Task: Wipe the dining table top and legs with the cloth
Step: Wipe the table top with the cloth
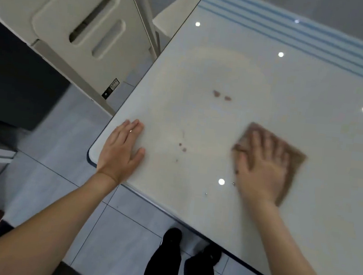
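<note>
A glossy white dining table top [240,80] fills the right of the head view, its rounded near-left corner by my left hand. A brown cloth [294,160] lies flat on the top at the right. My right hand [261,167] presses on the cloth with fingers spread, blurred by motion. My left hand [121,150] rests flat on the table near the corner, fingers together, holding nothing. Small reddish-brown stains [221,95] mark the middle of the top, and smaller spots [182,147] lie between my hands. The table legs are hidden.
A white folding chair [80,24] stands at the table's left edge. Blue stripes [302,38] run along the far part of the top. My legs and black shoes [183,263] stand on the grey tiled floor below the near edge.
</note>
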